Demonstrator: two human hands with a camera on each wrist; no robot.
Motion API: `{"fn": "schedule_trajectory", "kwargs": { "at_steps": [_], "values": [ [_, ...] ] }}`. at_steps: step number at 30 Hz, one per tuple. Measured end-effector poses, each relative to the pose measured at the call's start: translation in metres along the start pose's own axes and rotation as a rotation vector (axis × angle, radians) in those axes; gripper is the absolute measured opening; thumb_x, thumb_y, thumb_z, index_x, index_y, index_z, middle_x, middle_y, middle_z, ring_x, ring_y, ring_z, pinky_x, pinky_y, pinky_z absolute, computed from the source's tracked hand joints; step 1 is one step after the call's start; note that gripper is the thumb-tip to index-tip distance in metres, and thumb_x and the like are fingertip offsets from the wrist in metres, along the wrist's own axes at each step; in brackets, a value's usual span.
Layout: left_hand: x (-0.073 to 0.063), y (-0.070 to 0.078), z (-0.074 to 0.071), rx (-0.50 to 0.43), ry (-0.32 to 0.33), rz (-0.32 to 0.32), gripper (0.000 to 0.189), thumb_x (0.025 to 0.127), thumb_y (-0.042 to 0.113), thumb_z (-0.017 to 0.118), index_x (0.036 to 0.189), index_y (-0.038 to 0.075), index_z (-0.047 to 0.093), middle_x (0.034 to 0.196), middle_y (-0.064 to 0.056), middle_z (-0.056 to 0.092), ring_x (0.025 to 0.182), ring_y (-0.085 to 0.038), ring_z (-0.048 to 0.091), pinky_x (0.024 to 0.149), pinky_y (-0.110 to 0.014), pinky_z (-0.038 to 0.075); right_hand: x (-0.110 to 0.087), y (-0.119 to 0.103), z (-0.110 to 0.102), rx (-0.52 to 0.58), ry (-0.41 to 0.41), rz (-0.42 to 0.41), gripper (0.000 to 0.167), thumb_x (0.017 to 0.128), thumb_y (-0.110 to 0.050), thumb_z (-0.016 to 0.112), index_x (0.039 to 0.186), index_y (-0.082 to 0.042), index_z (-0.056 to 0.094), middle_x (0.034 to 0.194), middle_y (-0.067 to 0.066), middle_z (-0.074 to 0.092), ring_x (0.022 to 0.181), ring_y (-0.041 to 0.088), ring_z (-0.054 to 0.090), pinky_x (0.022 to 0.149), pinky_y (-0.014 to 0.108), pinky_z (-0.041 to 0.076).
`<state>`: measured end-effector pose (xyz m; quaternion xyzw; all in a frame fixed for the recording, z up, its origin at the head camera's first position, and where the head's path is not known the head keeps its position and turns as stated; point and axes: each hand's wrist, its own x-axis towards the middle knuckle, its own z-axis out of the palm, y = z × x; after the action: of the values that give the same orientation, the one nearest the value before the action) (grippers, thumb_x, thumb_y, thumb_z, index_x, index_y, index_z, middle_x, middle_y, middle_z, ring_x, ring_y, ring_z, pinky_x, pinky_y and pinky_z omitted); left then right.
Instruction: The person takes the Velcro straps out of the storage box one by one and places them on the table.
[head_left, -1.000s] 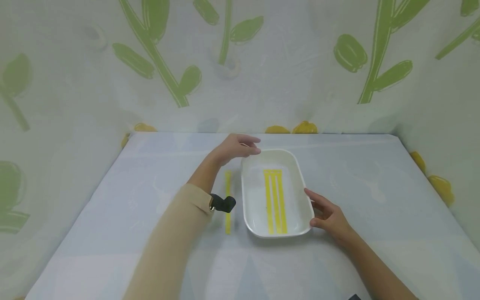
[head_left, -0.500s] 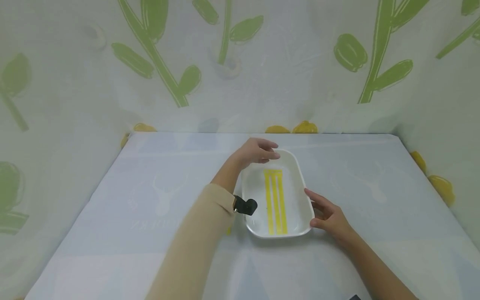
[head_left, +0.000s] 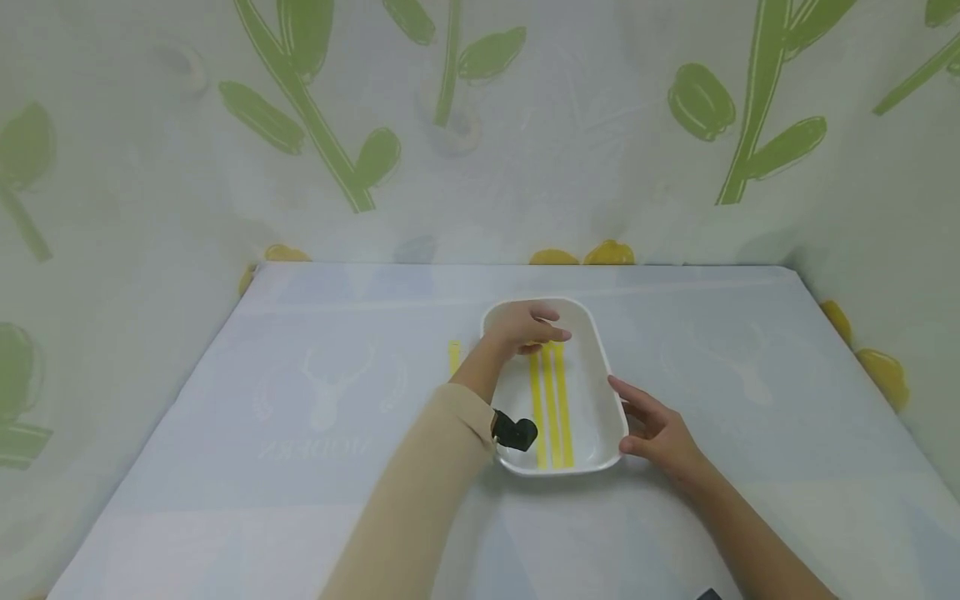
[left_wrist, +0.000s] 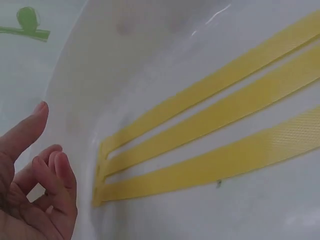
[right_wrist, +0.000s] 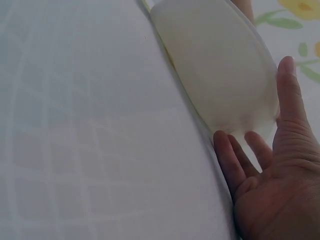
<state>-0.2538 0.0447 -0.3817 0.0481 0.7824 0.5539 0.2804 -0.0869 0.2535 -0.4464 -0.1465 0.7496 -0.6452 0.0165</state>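
A white oblong basin stands on the table, and three flat yellow strips lie side by side lengthwise inside it. Another yellow strip lies on the table left of the basin, mostly hidden by the left forearm. Over the basin's far left part is my left hand, fingers loosely bent and holding nothing. In the left wrist view it is beside the strips' ends, which have small tabs. My right hand touches the basin's right side; the right wrist view shows its thumb at the rim and fingertips against the outer wall.
The pale patterned tabletop spreads to both sides of the basin. Behind and beside it hangs a white cloth with green leaf prints. A black strap sits on the left wrist.
My left hand has moved right and toward the near side, from the basin's far left rim to over its inside. The basin, strips and right hand stay where they were.
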Motion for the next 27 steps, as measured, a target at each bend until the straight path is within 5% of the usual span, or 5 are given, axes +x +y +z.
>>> {"fn": "schedule_trajectory", "kwargs": {
  "at_steps": [6,10,16,27],
  "values": [
    [0.004,-0.014,0.009,0.033,0.091,0.006,0.049,0.071,0.005,0.082,0.115,0.000,0.062,0.095,-0.010,0.062,0.049,-0.009,0.038,0.044,-0.019,0.032,0.001,-0.001,0.000,0.020,-0.009,-0.006,0.073,0.080,-0.005,0.074,0.144,-0.006,0.038,0.136,-0.022,0.047,0.110,-0.001,0.055,0.078,0.022,0.054],
    [0.001,-0.018,0.012,0.128,0.123,0.031,0.050,0.067,0.001,0.083,0.113,-0.002,0.063,0.112,-0.018,0.063,0.062,-0.012,0.047,0.049,-0.020,0.039,0.001,0.001,0.000,0.034,-0.016,-0.015,0.073,0.080,-0.006,0.074,0.144,-0.007,0.039,0.136,-0.022,0.048,0.109,0.000,0.055,0.077,0.022,0.054],
    [0.001,-0.022,0.020,0.292,0.135,0.097,0.055,0.065,0.005,0.086,0.113,-0.003,0.061,0.105,-0.015,0.061,0.075,-0.015,0.054,0.063,-0.018,0.047,0.001,0.004,-0.001,0.062,-0.029,-0.035,0.072,0.080,-0.007,0.074,0.143,-0.007,0.040,0.136,-0.020,0.049,0.108,0.002,0.056,0.076,0.023,0.055],
    [0.002,-0.021,0.029,0.510,0.034,0.187,0.067,0.067,0.017,0.086,0.127,0.008,0.058,0.109,-0.009,0.061,0.096,-0.018,0.055,0.081,-0.022,0.046,0.000,0.004,-0.001,0.067,-0.023,-0.024,0.071,0.080,-0.009,0.074,0.143,-0.007,0.041,0.138,-0.021,0.046,0.113,-0.001,0.054,0.079,0.022,0.054]
  ]
}}
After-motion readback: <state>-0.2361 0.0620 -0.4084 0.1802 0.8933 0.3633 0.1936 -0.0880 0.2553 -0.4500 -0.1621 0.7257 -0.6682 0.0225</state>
